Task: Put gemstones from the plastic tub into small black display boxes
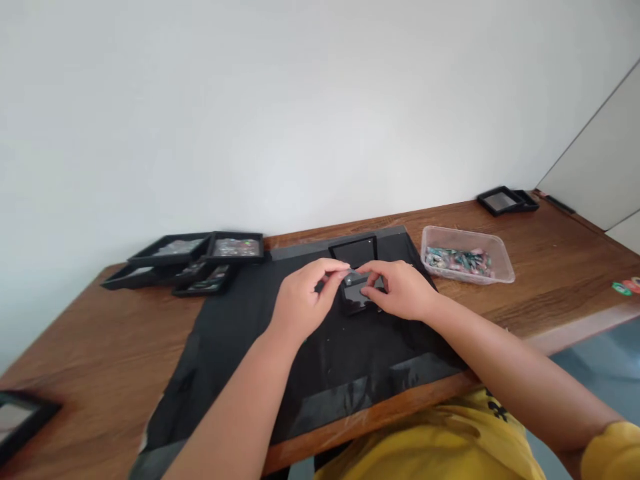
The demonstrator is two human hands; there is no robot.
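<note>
My left hand (311, 291) pinches a small clear plastic piece (353, 275), perhaps a little bag, between thumb and forefinger. Across from it, my right hand (397, 287) curves inward, its forefinger at the piece's other side and its thumb lower down. I cannot tell how firmly the right fingers hold it. Directly below both hands lies a small black tray (356, 305) with a shiny grey surface, partly covered by the right hand. Behind it sits another black tray (354, 252). Both rest on a black mat (320, 360).
A clear plastic tub (467, 275) of small colourful packets stands to the right. Several black trays (237, 247) are stacked at the left, more black trays (500, 200) at the back right. One black frame (30, 417) lies near left. The wooden table (110, 340) meets a white wall.
</note>
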